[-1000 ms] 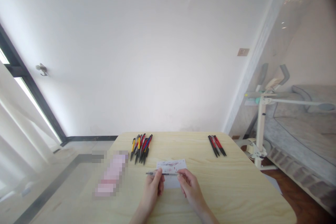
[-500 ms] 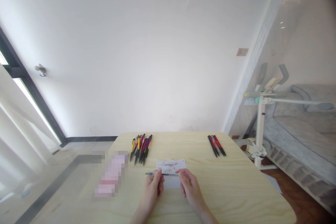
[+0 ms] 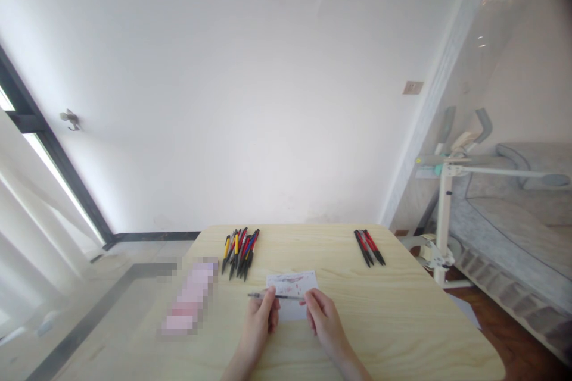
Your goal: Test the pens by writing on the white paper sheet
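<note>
A slim grey pen point(image 3: 288, 296) lies level between my two hands, above a white sheet of paper point(image 3: 292, 283) with reddish marks. My left hand point(image 3: 262, 312) is closed on the pen, thumb on top, and the pen's end pokes out to the left. My right hand point(image 3: 322, 315) pinches the pen's right end between thumb and fingers. At the back left of the table lies a pile of several pens point(image 3: 240, 253), yellow, red, blue and black. A smaller group of red and black pens point(image 3: 369, 247) rests at the back right.
The light wooden table point(image 3: 402, 315) stands near a white wall. A pixelated pink item point(image 3: 190, 300) is at its left side. Beyond the right edge are a white exercise machine point(image 3: 444, 214) and a grey sofa point(image 3: 518, 208). A curtain point(image 3: 40, 238) hangs at the left.
The fingers of my right hand have shifted slightly at the pen's right end. My left hand and the pens on the table look the same.
</note>
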